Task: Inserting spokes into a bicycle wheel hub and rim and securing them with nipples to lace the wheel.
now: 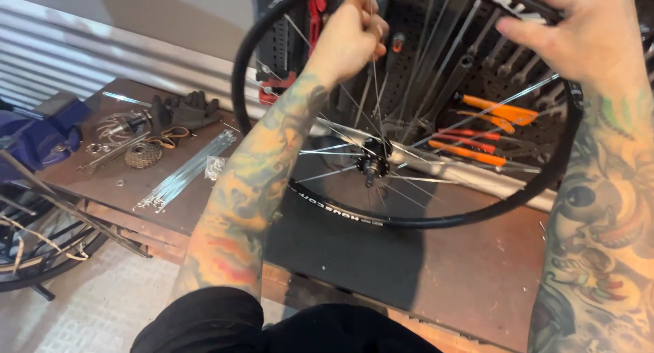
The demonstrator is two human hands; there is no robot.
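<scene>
Leftmost, a blue vise [42, 136] sits at the workbench [477, 271] edge, with a cassette cog [143, 155], black gloves [185, 110] and a bundle of loose spokes [187, 170] further right. Next, the left hand [349, 38] is pinched shut on a spoke [374, 87] inside the bicycle wheel [409, 222], which stands upright on the bench before the far pegboard [422, 26]. Orange-handled tools [494, 111] hang behind. Far right, the right hand [579, 34] clamps the rim's top.

Wheel rim [436, 220] top beyond frame edge
</scene>
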